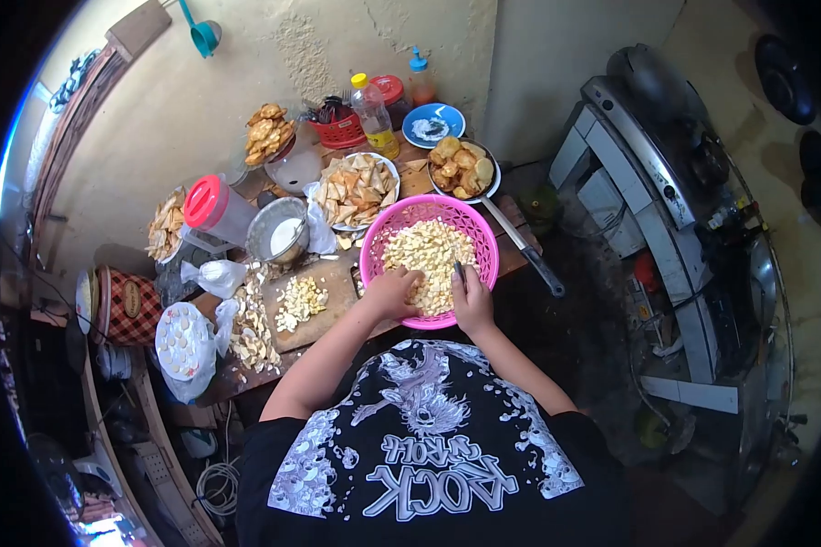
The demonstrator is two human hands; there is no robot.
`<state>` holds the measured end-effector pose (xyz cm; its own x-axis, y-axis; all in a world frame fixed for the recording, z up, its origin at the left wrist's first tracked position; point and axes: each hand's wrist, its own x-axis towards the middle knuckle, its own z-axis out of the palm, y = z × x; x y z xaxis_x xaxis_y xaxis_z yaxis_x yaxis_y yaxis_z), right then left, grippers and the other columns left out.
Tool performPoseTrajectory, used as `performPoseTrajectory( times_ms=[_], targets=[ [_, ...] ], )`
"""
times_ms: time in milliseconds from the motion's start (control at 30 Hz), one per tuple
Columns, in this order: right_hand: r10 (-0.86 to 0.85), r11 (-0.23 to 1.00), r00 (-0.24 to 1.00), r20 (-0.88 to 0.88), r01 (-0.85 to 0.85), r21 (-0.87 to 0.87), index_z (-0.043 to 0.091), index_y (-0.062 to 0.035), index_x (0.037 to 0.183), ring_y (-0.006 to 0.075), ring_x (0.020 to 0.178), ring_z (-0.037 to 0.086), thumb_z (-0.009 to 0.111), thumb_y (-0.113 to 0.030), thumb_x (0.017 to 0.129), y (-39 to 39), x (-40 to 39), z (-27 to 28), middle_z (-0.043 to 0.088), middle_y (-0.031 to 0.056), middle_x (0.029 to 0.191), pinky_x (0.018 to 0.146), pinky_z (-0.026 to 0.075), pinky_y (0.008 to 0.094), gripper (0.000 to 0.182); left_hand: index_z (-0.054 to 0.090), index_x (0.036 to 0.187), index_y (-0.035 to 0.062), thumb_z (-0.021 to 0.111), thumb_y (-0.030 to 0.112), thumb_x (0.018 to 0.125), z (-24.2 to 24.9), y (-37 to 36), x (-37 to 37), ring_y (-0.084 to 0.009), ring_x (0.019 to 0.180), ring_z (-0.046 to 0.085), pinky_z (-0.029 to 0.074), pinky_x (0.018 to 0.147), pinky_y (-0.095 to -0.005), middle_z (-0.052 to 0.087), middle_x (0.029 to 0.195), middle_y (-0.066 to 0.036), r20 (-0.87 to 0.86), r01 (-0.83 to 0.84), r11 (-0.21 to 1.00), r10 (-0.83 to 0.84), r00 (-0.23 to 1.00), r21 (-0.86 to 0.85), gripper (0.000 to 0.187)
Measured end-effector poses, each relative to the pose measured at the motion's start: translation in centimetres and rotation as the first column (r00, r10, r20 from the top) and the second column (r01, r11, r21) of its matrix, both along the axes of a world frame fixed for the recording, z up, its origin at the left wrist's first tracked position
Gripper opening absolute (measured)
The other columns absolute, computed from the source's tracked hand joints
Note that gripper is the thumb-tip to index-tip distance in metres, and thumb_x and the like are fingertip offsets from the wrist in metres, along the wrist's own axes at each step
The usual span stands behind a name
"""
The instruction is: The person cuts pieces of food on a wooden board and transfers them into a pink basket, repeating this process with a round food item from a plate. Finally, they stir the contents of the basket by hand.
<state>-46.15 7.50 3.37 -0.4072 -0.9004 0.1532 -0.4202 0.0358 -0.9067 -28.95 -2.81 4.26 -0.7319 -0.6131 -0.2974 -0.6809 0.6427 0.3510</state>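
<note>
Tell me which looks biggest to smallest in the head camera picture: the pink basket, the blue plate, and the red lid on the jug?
1. pink basket, by far the largest.
2. blue plate.
3. red lid, a little smaller than the plate. These two look close, and the lens bends the picture's edges, so their order is unsure.

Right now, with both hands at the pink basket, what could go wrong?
The pink basket overhangs the near edge of the table, so pressing down with the left hand might tip it. The right hand seems to hold a small blade close to the left fingers; a slip could nick them.
</note>
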Motion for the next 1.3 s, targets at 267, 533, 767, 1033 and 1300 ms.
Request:
performPoseTrajectory(
  times_ms=[267, 533, 767, 1033, 1300],
  targets=[
    [0.028, 0.998, 1.000, 0.015, -0.027, -0.062, 0.053, -0.0030, 0.097, 0.0398, 0.068, 0.061, 0.045, -0.027, 0.097, -0.2, -0.3, 0.4, 0.059, 0.0197, 0.070, 0.058, 0.044, 0.0471, 0.025, 0.059, 0.114, 0.0199, 0.066, 0.014, 0.075, -1.0, -1.5, -0.6, -0.0314, 0.095, 0.061, 0.051, 0.079, -0.0425, 0.061, 0.102, -0.009, -0.023, -0.081, 0.990, 0.079, 0.997, -0.119, 0.040],
    [0.077, 0.989, 0.997, 0.012, -0.075, -0.129, 0.052, -0.0023, 0.095, 0.0355, 0.062, 0.061, 0.046, -0.022, 0.096, 0.1, -0.6, 0.0, 0.055, 0.0171, 0.064, 0.054, 0.041, 0.0429, 0.021, 0.058, 0.115, 0.0120, 0.071, 0.020, 0.074, -1.5, -3.6, -0.1, -0.0356, 0.105, 0.056, 0.047, 0.090, -0.0426, 0.058, 0.110, -0.018, -0.376, -0.253, 0.966, 0.254, 0.891, 0.053, 0.044],
    [0.065, 0.989, 0.998, 0.015, -0.062, -0.131, 0.053, -0.0027, 0.095, 0.0343, 0.061, 0.061, 0.048, -0.022, 0.095, -0.3, -0.6, 0.3, 0.056, 0.0165, 0.064, 0.054, 0.042, 0.0420, 0.020, 0.028, 0.146, 0.0269, 0.076, 0.056, 0.057, -0.6, 0.7, -1.5, -0.0405, 0.122, 0.041, 0.041, 0.097, -0.0485, 0.035, 0.141, -0.019, 0.092, -0.027, 0.961, 0.054, 0.994, -0.277, 0.105],
    [0.002, 0.990, 1.000, 0.027, 0.002, -0.140, 0.055, 0.0025, 0.107, 0.0246, 0.064, 0.063, 0.050, -0.022, 0.095, -1.1, -2.5, 0.0, 0.060, 0.0144, 0.072, 0.059, 0.046, 0.0368, 0.028, 0.040, 0.139, 0.0230, 0.064, 0.052, 0.075, -1.4, -1.6, -2.7, -0.0318, 0.117, 0.047, 0.046, 0.087, -0.0457, 0.045, 0.132, -0.014, 0.158, -0.173, 0.962, 0.209, 0.965, -0.212, 0.075],
    [0.026, 0.983, 0.970, 0.242, 0.019, -0.183, 0.056, 0.0036, 0.105, 0.0208, 0.065, 0.060, 0.049, -0.021, 0.096, -1.5, -3.5, -3.3, 0.060, 0.0129, 0.073, 0.060, 0.046, 0.0355, 0.028, 0.041, 0.139, 0.0248, 0.062, 0.054, 0.076, -1.2, 1.7, -6.0, -0.0412, 0.130, 0.036, 0.034, 0.100, -0.0589, 0.039, 0.142, -0.014, -0.037, 0.008, 0.917, -0.024, 0.999, -0.398, 0.073]
  ],
)
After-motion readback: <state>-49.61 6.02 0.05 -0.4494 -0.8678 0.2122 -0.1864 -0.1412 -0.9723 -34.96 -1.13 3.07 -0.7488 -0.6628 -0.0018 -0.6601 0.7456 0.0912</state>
